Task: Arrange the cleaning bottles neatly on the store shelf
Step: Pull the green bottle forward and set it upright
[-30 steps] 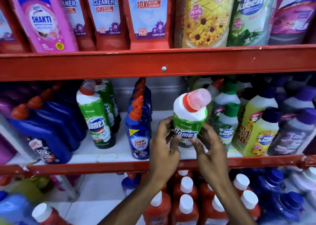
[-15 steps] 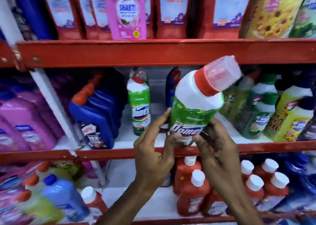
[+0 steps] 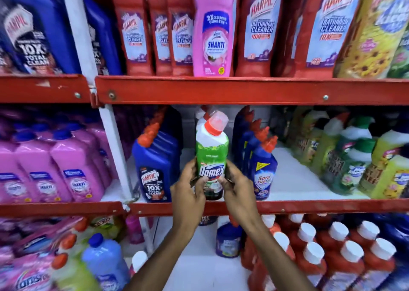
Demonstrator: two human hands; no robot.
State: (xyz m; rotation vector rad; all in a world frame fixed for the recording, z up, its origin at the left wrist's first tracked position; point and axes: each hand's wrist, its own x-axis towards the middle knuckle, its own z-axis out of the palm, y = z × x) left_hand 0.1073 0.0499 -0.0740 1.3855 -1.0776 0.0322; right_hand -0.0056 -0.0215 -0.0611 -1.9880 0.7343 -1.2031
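A green and white Domex bottle (image 3: 212, 153) with a red neck and clear pink cap stands upright at the front of the middle shelf (image 3: 309, 206). My left hand (image 3: 188, 193) grips its lower left side and my right hand (image 3: 236, 189) grips its lower right side. Another Domex bottle (image 3: 200, 115) shows just behind it. To its left stands a row of blue Harpic bottles (image 3: 155, 164), to its right a row of blue Sani Fresh bottles (image 3: 263, 166).
Green and yellow Max Kleen bottles (image 3: 354, 158) fill the shelf's right end. Pink Shakti bottles (image 3: 55, 166) sit left of the white upright post (image 3: 115, 149). Red Harpic bathroom cleaners (image 3: 259, 29) line the top shelf. White-capped red bottles (image 3: 332, 257) stand below.
Both hands carried the Domex bottle from the shelf's right part to the gap between the Harpic and Sani Fresh rows, turned it upright and lowered it. The view shifted left.
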